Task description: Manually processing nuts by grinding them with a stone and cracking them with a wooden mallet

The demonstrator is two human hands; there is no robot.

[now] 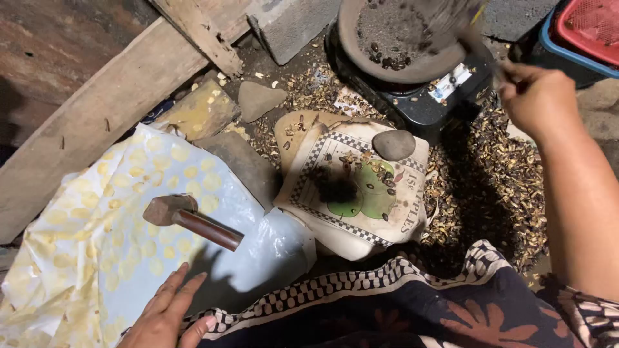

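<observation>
My right hand [538,96] is raised at the upper right, fingers closed on a thin handle whose blurred end sweeps over a round dark pan [361,32] holding dark seeds. That pan sits on a black stove [422,106]. At the bottom left my left hand [169,316] rests flat with fingers apart on a white cloth with yellow dots [97,212]. A small hammer [187,218] with a brown handle lies on that cloth just above the left hand. A pile of dark seeds [335,183] lies on a printed cloth bag [361,219] in the middle.
A flat grey stone [394,144] sits on the bag's top edge. Husks and shell bits [496,187] cover the ground to the right. Wooden planks [103,103] run along the left. A blue and red basket [583,35] stands at the top right. Dark patterned fabric [419,309] covers my lap.
</observation>
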